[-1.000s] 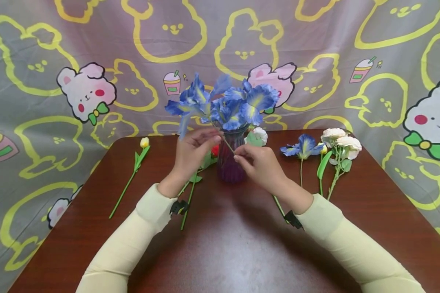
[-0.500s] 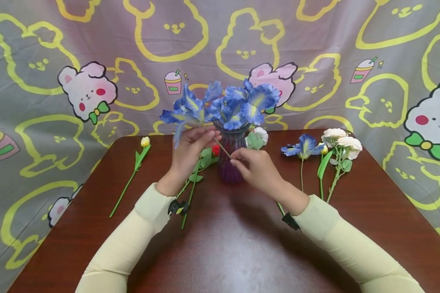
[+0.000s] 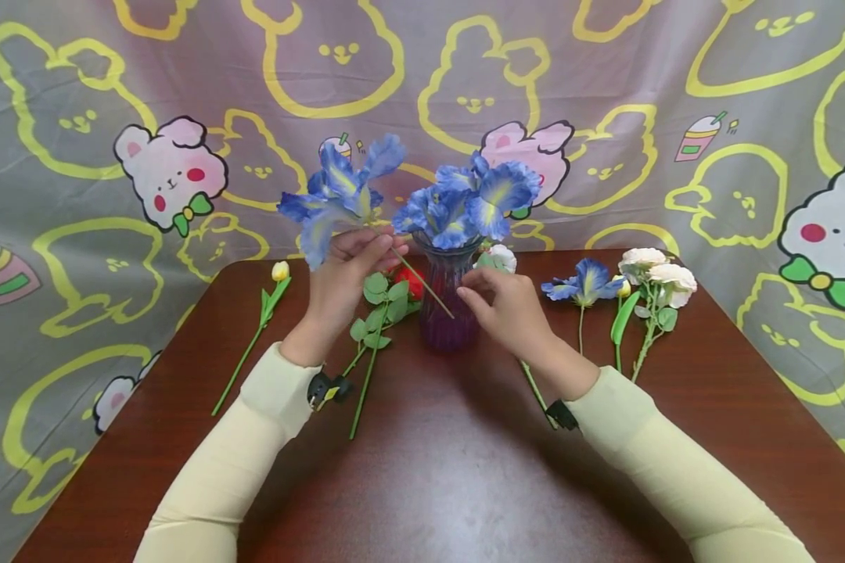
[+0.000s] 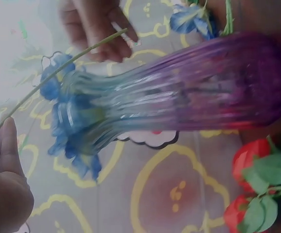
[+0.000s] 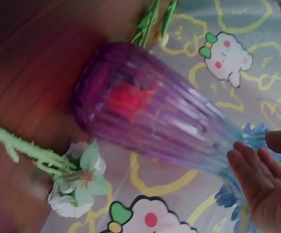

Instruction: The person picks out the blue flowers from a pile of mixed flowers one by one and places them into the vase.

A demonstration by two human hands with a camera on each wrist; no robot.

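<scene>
One ribbed purple glass vase (image 3: 447, 313) stands mid-table on the dark red-brown wooden table (image 3: 429, 485), holding blue blooms. Left hand (image 3: 341, 274) pinches a blue fabric iris on a thin green stem (image 3: 338, 195), lifted left of the vase. Right hand (image 3: 507, 313) hovers beside the vase, fingers relaxed, holding nothing. Only the left wrist view shows the stem's free end (image 4: 121, 33) before the right fingers.

Iris (image 3: 338, 195) blue with yellow streaks, vase (image 3: 447, 301) ribbed purple, rose (image 3: 413, 283) red, counter (image 3: 429, 469) dark red-brown, backdrop (image 3: 605, 78) grey, yellow bunny outlines.
</scene>
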